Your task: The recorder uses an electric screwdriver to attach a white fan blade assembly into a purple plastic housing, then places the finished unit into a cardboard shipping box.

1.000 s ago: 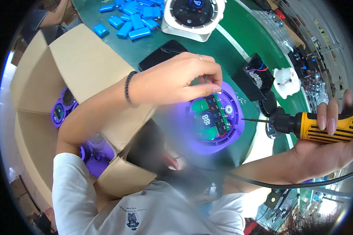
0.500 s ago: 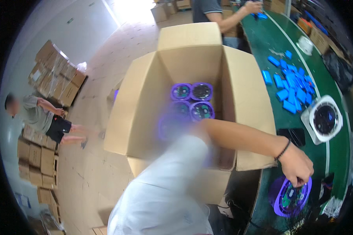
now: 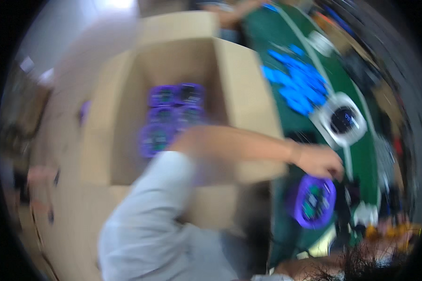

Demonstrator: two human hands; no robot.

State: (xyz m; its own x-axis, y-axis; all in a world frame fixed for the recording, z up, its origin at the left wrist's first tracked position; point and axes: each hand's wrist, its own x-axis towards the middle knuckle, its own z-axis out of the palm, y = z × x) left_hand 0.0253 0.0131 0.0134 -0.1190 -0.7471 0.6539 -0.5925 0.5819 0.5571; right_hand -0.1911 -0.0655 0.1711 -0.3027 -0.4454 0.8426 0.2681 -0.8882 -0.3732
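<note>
Green surface (image 3: 362,168) runs past an open cardboard box (image 3: 248,93), all softened by blur. Just below the left hand (image 3: 320,161) sits a purple housing (image 3: 296,201), a green board (image 3: 311,202) in its face. That hand is half curled, fingertips bent down by the housing's upper rim; whether they pinch anything (a tiny part could hide there), I cannot tell. Below and right of it, the right hand (image 3: 387,240) looks closed around a yellow driver (image 3: 408,232). For good handling, I'd judge, fingers belong on the rim, clear of the board, with the housing flat and steady and the driver's tip away from the electronics. Counts: one housing by the left hand; five boxed housings (image 3: 155,140) visible to its left, perhaps more behind the forearm (image 3: 248,145); one white device (image 3: 342,119) above it; one driver; blue packs (image 3: 295,77) beyond, too smeared to number.
</note>
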